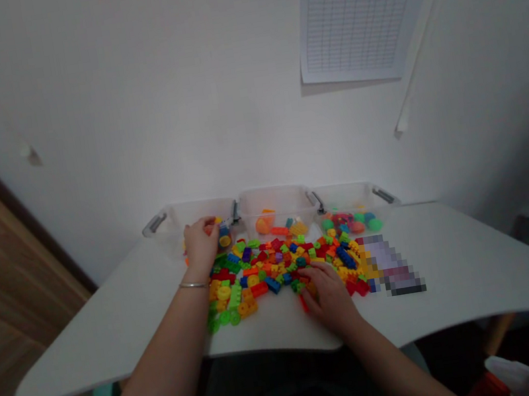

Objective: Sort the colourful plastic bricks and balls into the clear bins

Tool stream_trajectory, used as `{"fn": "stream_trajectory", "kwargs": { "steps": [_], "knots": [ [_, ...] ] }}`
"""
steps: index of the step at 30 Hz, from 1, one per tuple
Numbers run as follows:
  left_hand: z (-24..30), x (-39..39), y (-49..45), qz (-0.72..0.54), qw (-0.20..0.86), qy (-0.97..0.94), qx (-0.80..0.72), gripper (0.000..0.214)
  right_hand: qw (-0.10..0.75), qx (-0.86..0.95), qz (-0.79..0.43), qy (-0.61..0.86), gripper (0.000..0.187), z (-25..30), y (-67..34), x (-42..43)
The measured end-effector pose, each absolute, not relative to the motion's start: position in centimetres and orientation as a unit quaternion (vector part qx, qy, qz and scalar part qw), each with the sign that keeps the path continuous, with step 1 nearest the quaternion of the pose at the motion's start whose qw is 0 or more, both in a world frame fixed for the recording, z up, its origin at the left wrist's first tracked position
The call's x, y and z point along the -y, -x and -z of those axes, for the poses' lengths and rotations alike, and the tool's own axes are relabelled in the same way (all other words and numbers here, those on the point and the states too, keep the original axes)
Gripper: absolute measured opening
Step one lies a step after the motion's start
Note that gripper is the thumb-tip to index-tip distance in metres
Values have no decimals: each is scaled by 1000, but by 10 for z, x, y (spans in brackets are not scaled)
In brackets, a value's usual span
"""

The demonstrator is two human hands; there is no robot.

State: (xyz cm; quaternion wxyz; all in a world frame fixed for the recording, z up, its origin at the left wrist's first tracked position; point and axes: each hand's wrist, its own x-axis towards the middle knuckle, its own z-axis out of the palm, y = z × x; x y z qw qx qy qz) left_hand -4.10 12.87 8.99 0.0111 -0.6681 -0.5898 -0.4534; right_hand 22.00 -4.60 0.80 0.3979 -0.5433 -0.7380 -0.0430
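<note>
My left hand (201, 243) reaches over the front wall of the left clear plastic bin (186, 211). Its fingers are bent together, with small coloured pieces right at the fingertips; whether one is pinched there is hidden. A mixed heap of plastic building blocks (274, 260) spreads on the white table in front of the bins. At the heap's near edge lies my right hand (329, 295), thumb and fingers apart around several blocks, touching them. An orange-red block (304, 303) shows beside the thumb. Yellow and green pieces (234, 296) lie near my left wrist.
The middle bin (274, 198) holds orange and yellow pieces; the right bin (347, 193) holds green, red and blue ones. A blurred-out flat object (393, 264) lies right of the heap. The white table (466, 266) meets a wall with a printed sheet (357, 22).
</note>
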Motion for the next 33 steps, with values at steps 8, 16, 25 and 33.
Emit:
{"fn": "stream_trajectory", "kwargs": {
  "steps": [8, 16, 25, 33],
  "knots": [
    [-90, -127, 42, 441, 5, 680, 586, 30, 398, 736, 40, 546, 32, -8, -220, 46],
    [-87, -122, 56, 440, -25, 715, 543, 29, 399, 736, 37, 546, 33, -8, -220, 46],
    [-76, -47, 32, 289, 45, 824, 485, 27, 396, 734, 34, 551, 33, -9, -220, 46],
    [-88, -10, 35, 64, -9, 874, 482, 28, 390, 737, 24, 552, 32, -8, -219, 48]
  ]
}}
